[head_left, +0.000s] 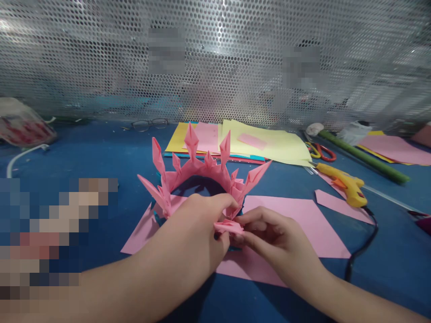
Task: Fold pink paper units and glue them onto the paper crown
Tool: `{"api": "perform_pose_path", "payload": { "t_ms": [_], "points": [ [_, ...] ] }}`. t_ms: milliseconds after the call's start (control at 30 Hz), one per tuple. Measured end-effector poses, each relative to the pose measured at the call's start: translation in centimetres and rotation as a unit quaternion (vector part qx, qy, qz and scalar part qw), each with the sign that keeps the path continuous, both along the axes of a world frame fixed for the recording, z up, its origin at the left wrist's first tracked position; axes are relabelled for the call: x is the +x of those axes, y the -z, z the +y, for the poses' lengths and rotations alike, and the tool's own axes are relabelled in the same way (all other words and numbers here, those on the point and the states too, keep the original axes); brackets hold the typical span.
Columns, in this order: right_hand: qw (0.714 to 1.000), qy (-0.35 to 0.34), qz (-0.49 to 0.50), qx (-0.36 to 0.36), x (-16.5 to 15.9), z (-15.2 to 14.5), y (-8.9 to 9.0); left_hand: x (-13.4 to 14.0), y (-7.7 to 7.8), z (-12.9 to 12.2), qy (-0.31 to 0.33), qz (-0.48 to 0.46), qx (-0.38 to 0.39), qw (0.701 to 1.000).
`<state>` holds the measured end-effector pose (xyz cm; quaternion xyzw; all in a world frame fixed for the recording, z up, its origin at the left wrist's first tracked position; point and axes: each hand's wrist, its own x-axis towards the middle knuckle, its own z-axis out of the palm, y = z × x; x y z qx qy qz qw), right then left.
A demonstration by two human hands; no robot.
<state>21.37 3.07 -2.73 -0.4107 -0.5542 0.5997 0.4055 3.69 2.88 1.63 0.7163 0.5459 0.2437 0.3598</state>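
Note:
A pink folded-paper crown [202, 168] with tall pointed spikes stands on a pink paper sheet [286, 215], with bits of blue around its base. At its near right side, my left hand [202, 229] is closed, with its thumb and fingers around a small folded pink paper piece [229, 226]. From the right, my right hand [279, 235] pinches the other end of that piece between thumb and forefinger. Part of the crown's near rim is hidden behind my left hand, so I cannot tell whether the piece is attached to it.
A yellow glue gun [346, 184] with a black cord lies on the right, near pink paper strips, scissors [325, 152] and a green rod [363, 154]. Coloured sheets [269, 143] are stacked behind the crown. Glasses [150, 124] lie near the perforated metal panel [218, 54]. The lower left is pixelated.

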Motion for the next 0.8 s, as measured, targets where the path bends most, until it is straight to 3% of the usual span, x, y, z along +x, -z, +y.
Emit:
{"api": "perform_pose_path", "payload": {
  "t_ms": [800],
  "points": [
    [1.000,-0.004,0.018,-0.001,-0.02,0.25,0.05,0.06,0.05,0.03,0.007,0.029,0.011,0.999]
  ]
}}
